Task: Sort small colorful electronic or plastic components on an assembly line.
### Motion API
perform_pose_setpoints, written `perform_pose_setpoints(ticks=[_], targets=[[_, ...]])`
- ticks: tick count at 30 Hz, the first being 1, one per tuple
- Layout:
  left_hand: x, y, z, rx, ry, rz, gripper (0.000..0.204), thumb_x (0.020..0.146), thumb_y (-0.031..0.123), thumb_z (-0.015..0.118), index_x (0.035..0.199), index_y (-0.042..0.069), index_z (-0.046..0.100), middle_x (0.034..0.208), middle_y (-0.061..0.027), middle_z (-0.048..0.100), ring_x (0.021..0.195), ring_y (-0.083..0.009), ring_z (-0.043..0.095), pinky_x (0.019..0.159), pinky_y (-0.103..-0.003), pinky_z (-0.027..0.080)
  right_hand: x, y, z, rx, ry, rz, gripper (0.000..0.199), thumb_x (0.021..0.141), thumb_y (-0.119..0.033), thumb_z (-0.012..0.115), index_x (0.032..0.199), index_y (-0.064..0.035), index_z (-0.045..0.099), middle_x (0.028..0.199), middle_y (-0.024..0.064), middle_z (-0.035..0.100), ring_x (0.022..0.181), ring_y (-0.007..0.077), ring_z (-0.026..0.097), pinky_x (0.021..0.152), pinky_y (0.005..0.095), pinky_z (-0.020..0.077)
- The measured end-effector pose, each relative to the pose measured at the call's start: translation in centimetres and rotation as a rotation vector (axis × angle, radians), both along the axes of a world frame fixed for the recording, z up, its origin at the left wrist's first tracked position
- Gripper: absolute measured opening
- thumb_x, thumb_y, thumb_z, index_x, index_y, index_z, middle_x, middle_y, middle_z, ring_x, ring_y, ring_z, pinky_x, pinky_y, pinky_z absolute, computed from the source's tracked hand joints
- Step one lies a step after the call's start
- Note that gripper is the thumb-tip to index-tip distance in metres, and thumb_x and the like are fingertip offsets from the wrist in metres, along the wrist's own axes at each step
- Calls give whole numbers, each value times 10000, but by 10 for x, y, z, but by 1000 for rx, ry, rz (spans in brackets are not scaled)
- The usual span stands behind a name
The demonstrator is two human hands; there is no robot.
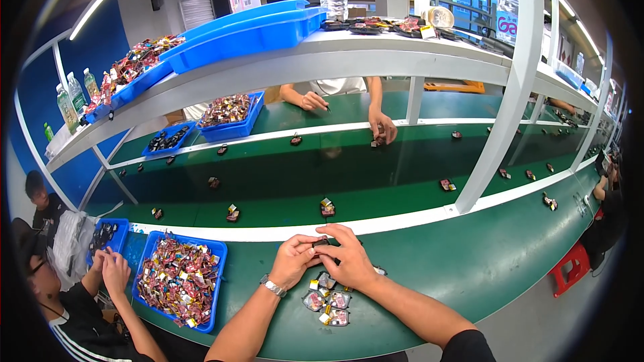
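Small black piece (321, 243), partly covered, finer details unclear, held over green worktop (436, 261).

The bare left hand (294, 259) has a silver-toned band (274, 287) (watch or bracelet, unclear) at its wrist; a black sleeve (467, 347) stops near the right elbow.

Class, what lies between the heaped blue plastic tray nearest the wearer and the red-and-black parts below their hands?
In the head view: the wearer's left forearm with a silver metal wristwatch, and green tabletop.
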State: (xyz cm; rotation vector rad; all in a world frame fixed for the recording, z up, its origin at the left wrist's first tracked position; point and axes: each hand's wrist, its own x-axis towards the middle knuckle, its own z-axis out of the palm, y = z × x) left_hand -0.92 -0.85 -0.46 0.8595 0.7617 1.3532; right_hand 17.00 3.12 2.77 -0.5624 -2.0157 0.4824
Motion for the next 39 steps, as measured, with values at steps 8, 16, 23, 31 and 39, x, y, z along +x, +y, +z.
perform_pose_setpoints(ticks=[8,16,23,31,39], targets=[[1,-1,3,-4,-11,-19,244,930,21,598,1160,-6,523,1113,-154,654,1040,-234,655,913,-401,562,3,0,-1,-92,12,3,156,753,-45,692,905,-72,714,1220,95,598,1183,318,517,993,414,443],[0,2,-1,16,-3,28,265,933,21,592,1182,-1,507,1125,-152,650,1051,-234,648,917,-402,558,0,1,1,-58,-6,41,181,763,-32,675,940,-60,704,1246,102,585,1192,319,513,1000,410,438],[9,1,10,-26,79,31,262,948,-10,533,1207,-11,492,1184,-147,613,1075,-222,631,931,-385,553,0,4,-1,-37,39,-98,155,766,-18,701,918,-46,689,1073,92,605,975,259,594,776,343,524],[7,1,9,-45,63,42,257,955,-15,513,1212,-12,495,1158,-130,624,1070,-207,630,926,-362,554,-1,1,0,187,-91,-151,183,741,-47,734,917,-60,688,929,59,609,825,228,608,679,316,532],[10,1,9,-59,85,39,253,955,-18,510,1208,-11,496,1151,-129,624,1064,-204,632,913,-354,562,-3,0,-3,218,-153,-220,149,754,-59,727,901,-55,698,910,57,618,814,224,619,677,317,538]])
